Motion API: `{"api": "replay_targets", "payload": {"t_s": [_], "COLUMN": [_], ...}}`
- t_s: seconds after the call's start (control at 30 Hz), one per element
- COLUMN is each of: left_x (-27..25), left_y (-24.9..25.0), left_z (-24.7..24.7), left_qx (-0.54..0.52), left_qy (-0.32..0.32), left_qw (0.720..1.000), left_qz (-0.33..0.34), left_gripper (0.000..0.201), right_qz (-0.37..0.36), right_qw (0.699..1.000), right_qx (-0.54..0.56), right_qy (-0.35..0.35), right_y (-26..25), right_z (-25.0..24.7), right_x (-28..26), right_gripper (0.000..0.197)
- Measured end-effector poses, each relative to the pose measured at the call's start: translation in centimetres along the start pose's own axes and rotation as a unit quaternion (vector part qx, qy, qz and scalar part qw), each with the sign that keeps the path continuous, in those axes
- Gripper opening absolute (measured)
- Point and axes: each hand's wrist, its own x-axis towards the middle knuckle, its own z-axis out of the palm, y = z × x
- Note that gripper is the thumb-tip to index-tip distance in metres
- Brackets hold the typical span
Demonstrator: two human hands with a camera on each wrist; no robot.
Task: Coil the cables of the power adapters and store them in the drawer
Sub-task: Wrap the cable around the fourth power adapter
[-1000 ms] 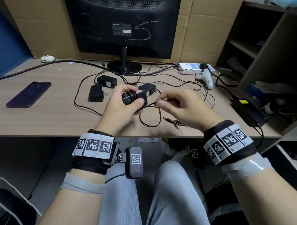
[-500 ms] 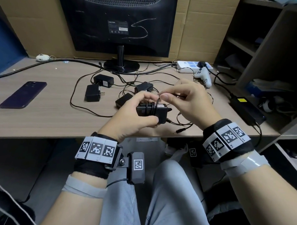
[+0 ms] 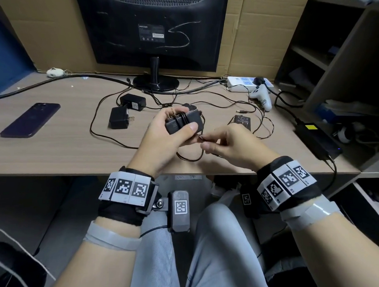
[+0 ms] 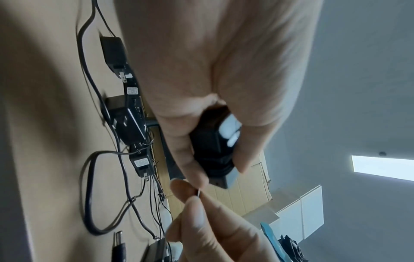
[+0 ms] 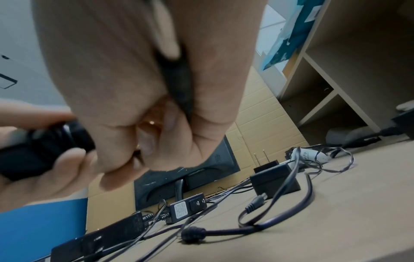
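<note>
My left hand (image 3: 163,138) gripped a black power adapter (image 3: 183,123) above the worktop's (image 3: 55,151) front edge, its cable (image 3: 182,118) wound around the body. My right hand (image 3: 231,144) pinched the cable's loose end just beside it. Three more adapters (image 3: 118,119) lay on the worktop behind, cables tangled, toward the back edge.

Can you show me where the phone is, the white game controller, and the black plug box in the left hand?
phone (image 3: 30,120), head view, middle of its dark back.
white game controller (image 3: 262,96), head view, its body.
black plug box (image 3: 186,121), head view, its top face.
</note>
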Motion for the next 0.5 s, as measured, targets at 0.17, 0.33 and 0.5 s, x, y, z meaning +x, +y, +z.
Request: {"api": "replay_targets", "payload": {"t_s": [0.17,0.33,0.5], "left_x": [0.2,-0.2,-0.6], "left_y": [-0.4,-0.5,-0.1], "left_z": [-0.7,-1.5,-1.4], "left_qx": [0.077,0.181,0.239], "left_qy": [0.022,-0.015,-0.055], "left_qw": [0.996,0.983,0.969], "left_qz": [-0.035,-0.005,0.003], "left_gripper": [0.033,0.043,0.048], "right_qz": [0.012,0.005,-0.020], "right_qw": [0.999,0.998,0.992], "right_qx": [-0.031,0.059,0.124], "right_qy": [-0.024,-0.020,0.026], "right_y": [-0.9,-3.0,-4.5], "right_z": [-0.4,-2.0,-3.0], "right_x": [-0.1,-0.5,-0.6], "right_gripper": [0.010,0.008,0.015]}}
